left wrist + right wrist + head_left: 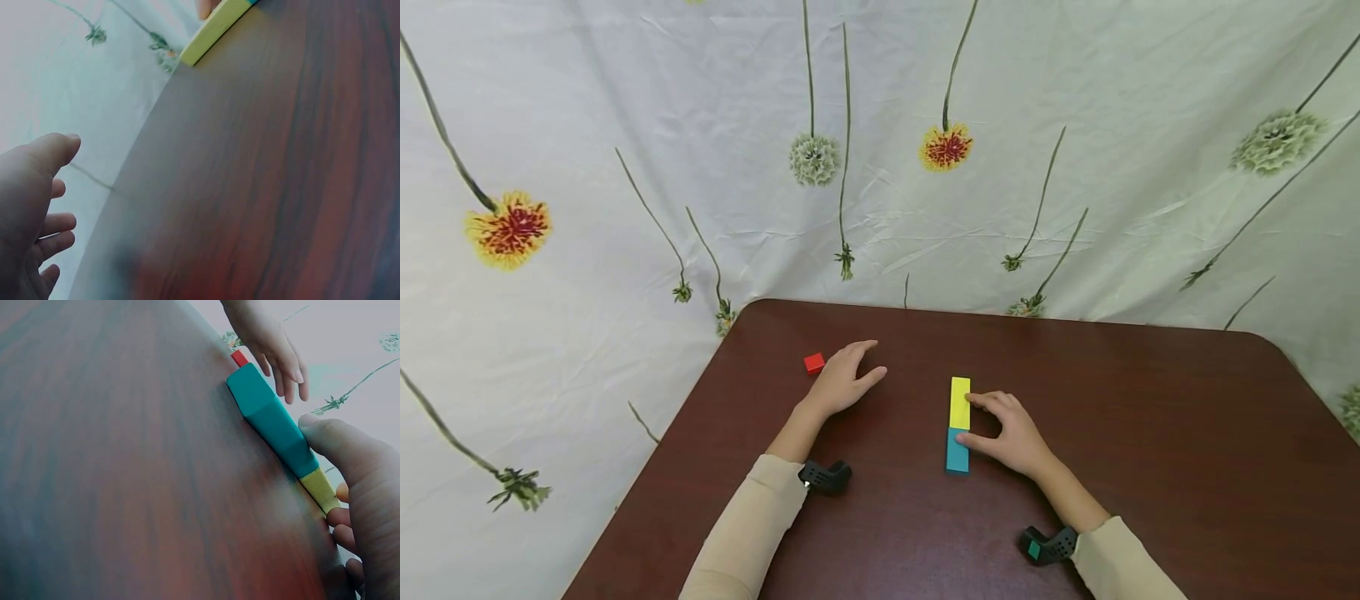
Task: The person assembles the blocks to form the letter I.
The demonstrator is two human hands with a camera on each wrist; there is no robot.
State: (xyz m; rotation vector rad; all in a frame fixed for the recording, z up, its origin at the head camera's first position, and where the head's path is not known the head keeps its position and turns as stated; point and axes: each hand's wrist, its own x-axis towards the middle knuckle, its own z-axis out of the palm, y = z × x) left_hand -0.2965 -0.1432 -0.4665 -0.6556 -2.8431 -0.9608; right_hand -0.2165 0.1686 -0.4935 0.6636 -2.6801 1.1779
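Observation:
A yellow block (960, 402) and a blue block (957, 451) lie end to end in a line on the table. My right hand (1015, 437) is at their right side, its thumb at the blue block and its fingertips at the yellow one. In the right wrist view, the thumb tip meets the edge of the blue block (275, 419), while fingers lie beside the yellow block (320, 489). Beside a small red block (814, 363), my left hand (842, 383) hovers with fingers spread loosely, holding nothing. The left wrist view shows those fingers (59, 240) relaxed.
The dark brown wooden table (1150, 433) has rounded far corners. Behind it and to its left hangs a pale cloth (737, 108) printed with flowers. Each wrist wears a black band, the left one (826, 478) and the right one (1048, 546).

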